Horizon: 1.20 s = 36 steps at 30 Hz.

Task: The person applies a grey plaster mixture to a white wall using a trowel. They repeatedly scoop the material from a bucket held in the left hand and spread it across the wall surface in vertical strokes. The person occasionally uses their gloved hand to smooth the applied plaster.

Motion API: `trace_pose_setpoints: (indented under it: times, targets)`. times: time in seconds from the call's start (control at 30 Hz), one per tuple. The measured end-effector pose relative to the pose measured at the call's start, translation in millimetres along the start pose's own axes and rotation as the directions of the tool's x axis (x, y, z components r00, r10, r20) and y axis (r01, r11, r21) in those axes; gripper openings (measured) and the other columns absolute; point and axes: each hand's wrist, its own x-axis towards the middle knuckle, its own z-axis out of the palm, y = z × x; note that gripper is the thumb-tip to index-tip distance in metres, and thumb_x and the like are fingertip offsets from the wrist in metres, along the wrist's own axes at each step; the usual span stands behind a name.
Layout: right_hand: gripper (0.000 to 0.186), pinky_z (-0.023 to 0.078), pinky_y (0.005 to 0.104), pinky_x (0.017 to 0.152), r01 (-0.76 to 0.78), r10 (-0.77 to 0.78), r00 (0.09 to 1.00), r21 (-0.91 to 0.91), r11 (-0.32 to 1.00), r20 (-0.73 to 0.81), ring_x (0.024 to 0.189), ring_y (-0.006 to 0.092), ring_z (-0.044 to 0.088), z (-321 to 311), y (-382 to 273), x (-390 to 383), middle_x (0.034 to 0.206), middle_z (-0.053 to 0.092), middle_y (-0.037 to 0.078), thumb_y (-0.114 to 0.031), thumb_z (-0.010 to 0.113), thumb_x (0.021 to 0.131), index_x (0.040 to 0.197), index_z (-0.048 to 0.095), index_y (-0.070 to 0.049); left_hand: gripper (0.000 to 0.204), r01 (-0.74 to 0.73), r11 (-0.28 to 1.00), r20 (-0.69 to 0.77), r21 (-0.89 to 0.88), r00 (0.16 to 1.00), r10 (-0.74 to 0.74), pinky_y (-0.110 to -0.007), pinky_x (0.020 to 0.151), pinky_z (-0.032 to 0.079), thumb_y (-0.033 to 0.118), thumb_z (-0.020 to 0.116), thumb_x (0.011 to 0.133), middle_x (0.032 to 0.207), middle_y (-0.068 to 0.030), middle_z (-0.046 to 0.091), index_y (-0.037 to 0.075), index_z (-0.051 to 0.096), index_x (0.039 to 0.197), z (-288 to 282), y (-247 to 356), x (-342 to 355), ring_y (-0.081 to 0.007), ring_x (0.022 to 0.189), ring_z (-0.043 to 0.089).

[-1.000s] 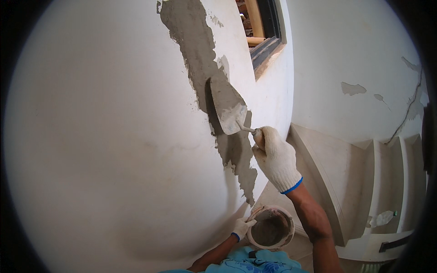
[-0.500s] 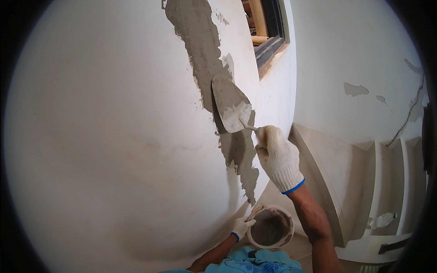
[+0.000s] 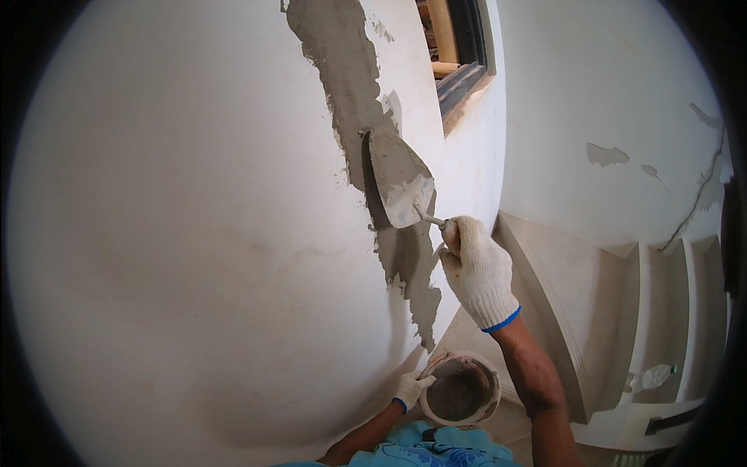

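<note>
My right hand (image 3: pixel 478 268), in a white knit glove with a blue cuff, grips the handle of a trowel (image 3: pixel 401 175). The trowel's mortar-smeared blade lies over a long strip of grey mortar (image 3: pixel 342 78) on the white wall (image 3: pixel 194 218), its upper end at the strip and its left edge casting a dark shadow. Low down, my gloved left hand (image 3: pixel 410 391) holds the rim of a round bucket (image 3: pixel 489 409), thumb over the edge. Wet grey mortar (image 3: pixel 459 391) sits inside the bucket.
A window opening (image 3: pixel 459 70) with a dark frame is at the upper right. Pale steps (image 3: pixel 615 335) curve along the right side, with a clear plastic bottle (image 3: pixel 656 377) on them. The right-hand wall (image 3: pixel 576 93) has a crack and peeled patches.
The trowel and my right hand have shifted very slightly right, and the blade's left edge shows a little more shadow beneath it. My left hand keeps its hold on the bucket.
</note>
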Motion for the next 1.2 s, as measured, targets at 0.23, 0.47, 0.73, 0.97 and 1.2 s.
trace_pose_setpoints:
  times: [0.23, 0.47, 0.73, 0.97, 1.2]
  targets:
    - [0.029, 0.055, 0.0427, 0.07, 0.036, -0.036, 0.999, 0.007, 0.999, 0.001, 0.082, 0.0381, 0.069, 3, 5, 2, 0.096, 0.065, 0.014, 0.001, 0.071, 0.081, 0.105, 0.056, -0.008, 0.032, -0.014, 1.0, -0.001, -0.013, 1.0, 0.014, -0.031, 0.072, 0.053, 0.026, 0.08, 0.092, 0.089, -0.0025, 0.073, -0.003, 0.078, 0.105, -2, -7, 4, -0.0115, 0.079, 0.064]
    - [0.029, 0.054, 0.0461, 0.071, 0.101, -0.101, 0.995, 0.002, 0.995, 0.018, 0.087, 0.0362, 0.069, -2, 7, -3, 0.099, 0.066, 0.014, -0.011, 0.074, 0.085, 0.109, 0.058, -0.009, 0.032, -0.019, 0.999, -0.008, 0.038, 1.0, 0.02, -0.031, 0.071, 0.053, 0.026, 0.08, 0.092, 0.088, -0.0027, 0.073, -0.003, 0.078, 0.105, -4, -10, 4, -0.012, 0.079, 0.064]
    - [0.03, 0.054, 0.0482, 0.073, 0.031, -0.031, 0.999, 0.015, 0.999, 0.016, 0.088, 0.038, 0.069, 0, 9, -1, 0.101, 0.066, 0.014, -0.01, 0.073, 0.085, 0.11, 0.057, -0.01, 0.031, -0.01, 0.999, -0.002, -0.031, 1.0, 0.01, -0.03, 0.071, 0.053, 0.025, 0.08, 0.092, 0.089, -0.0024, 0.073, -0.003, 0.077, 0.105, -4, -10, 2, -0.0115, 0.078, 0.064]
    - [0.031, 0.053, 0.0488, 0.075, 0.001, -0.003, 0.998, 0.031, 1.0, 0.055, 0.09, 0.0392, 0.068, 1, 5, 9, 0.101, 0.065, 0.016, -0.01, 0.073, 0.085, 0.11, 0.055, -0.01, 0.032, -0.029, 1.0, -0.002, 0.002, 1.0, 0.029, -0.031, 0.071, 0.052, 0.025, 0.08, 0.092, 0.089, -0.0028, 0.073, -0.003, 0.077, 0.105, -2, -3, -3, -0.0117, 0.078, 0.064]
    - [0.025, 0.053, 0.0473, 0.067, 0.019, -0.02, 0.999, 0.031, 0.999, 0.039, 0.079, 0.0416, 0.067, 5, 8, 3, 0.093, 0.063, 0.016, -0.001, 0.07, 0.082, 0.096, 0.051, -0.008, 0.034, -0.027, 0.999, -0.004, 0.032, 1.0, 0.027, -0.032, 0.072, 0.053, 0.026, 0.08, 0.091, 0.09, -0.004, 0.073, -0.004, 0.077, 0.107, -3, -8, -2, -0.0126, 0.079, 0.065]
